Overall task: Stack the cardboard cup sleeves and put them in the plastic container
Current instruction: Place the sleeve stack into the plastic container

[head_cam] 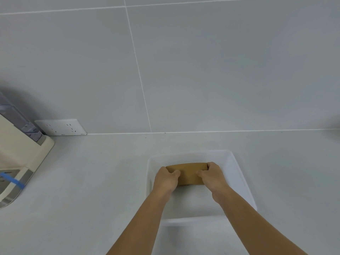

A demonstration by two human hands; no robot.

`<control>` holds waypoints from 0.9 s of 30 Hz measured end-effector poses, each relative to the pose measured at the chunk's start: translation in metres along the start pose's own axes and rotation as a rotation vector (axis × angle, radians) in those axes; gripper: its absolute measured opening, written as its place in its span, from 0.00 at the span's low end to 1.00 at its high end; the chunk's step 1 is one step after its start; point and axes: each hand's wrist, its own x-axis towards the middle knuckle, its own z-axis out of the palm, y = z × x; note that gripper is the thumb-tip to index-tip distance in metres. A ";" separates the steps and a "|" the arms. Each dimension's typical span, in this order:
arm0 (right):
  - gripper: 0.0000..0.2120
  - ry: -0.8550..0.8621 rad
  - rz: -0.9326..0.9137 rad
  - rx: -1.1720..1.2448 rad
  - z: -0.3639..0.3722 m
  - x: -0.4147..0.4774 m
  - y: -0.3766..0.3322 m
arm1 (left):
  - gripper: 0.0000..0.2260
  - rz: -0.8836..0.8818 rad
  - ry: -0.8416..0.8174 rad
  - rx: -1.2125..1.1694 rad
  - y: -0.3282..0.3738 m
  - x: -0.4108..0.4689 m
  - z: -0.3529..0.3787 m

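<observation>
A flat stack of brown cardboard cup sleeves (188, 173) is inside the translucent white plastic container (239, 173) on the countertop, toward its far half. My left hand (166, 179) grips the stack's left end and my right hand (213, 176) grips its right end, thumbs pressed on top. Whether the stack rests on the container's floor or hangs just above it, I cannot tell. Both forearms reach in over the container's near wall.
A cream and steel appliance (22, 157) with blue tape stands at the left edge of the counter. A white double wall socket (61, 127) sits low on the grey tiled wall behind it. The pale countertop (101, 181) stretches left of the container.
</observation>
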 end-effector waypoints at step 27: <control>0.12 -0.043 0.066 0.032 0.001 -0.005 -0.005 | 0.11 -0.063 -0.016 -0.141 0.000 0.006 -0.004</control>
